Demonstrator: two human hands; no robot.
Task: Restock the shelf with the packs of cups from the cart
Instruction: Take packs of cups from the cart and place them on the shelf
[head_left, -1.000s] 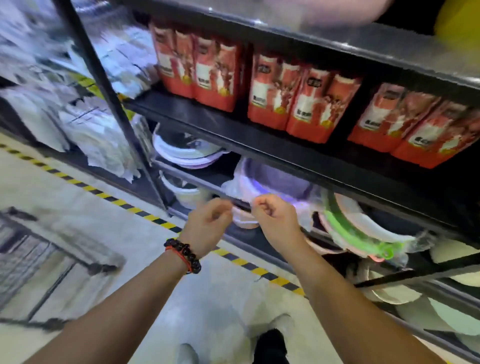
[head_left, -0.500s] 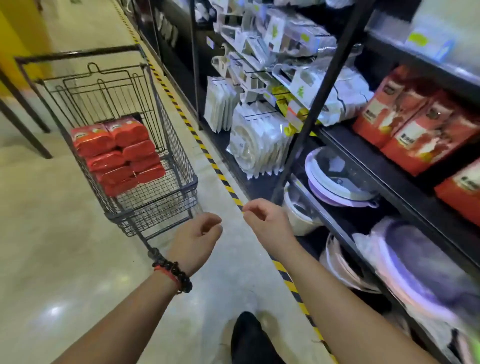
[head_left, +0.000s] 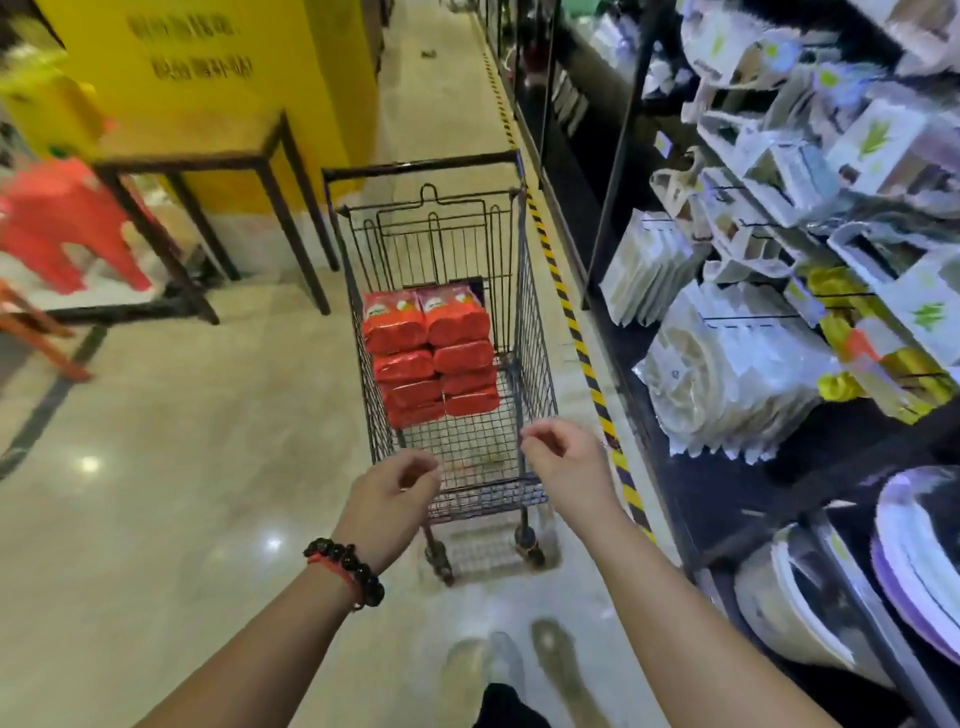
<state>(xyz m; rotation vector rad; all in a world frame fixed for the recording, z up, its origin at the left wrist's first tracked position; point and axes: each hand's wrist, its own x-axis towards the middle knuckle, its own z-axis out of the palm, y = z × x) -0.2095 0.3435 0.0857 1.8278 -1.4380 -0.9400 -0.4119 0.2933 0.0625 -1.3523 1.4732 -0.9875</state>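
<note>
A black wire cart (head_left: 535, 332) stands in the aisle straight ahead. Inside it, several red packs of cups (head_left: 430, 353) are stacked in two columns against its far end. My left hand (head_left: 389, 499), with a beaded bracelet on the wrist, hovers just short of the cart's near end, fingers loosely curled and holding nothing. My right hand (head_left: 569, 467) hangs beside the cart's near right corner, also loosely curled and empty. The black shelf (head_left: 675, 457) runs along the right side.
Hanging white packets (head_left: 727, 379) and stacked plates and lids (head_left: 914, 561) fill the shelf on the right. A yellow-black floor stripe (head_left: 587, 353) runs along its base. A dark-framed table (head_left: 208, 150) and a red stool (head_left: 67, 223) stand at the left before a yellow wall.
My view has swung left from the shelf of red packs to the cart, which now lies straight ahead. Both empty hands came away from the shelf and now hover at the cart's near end.
</note>
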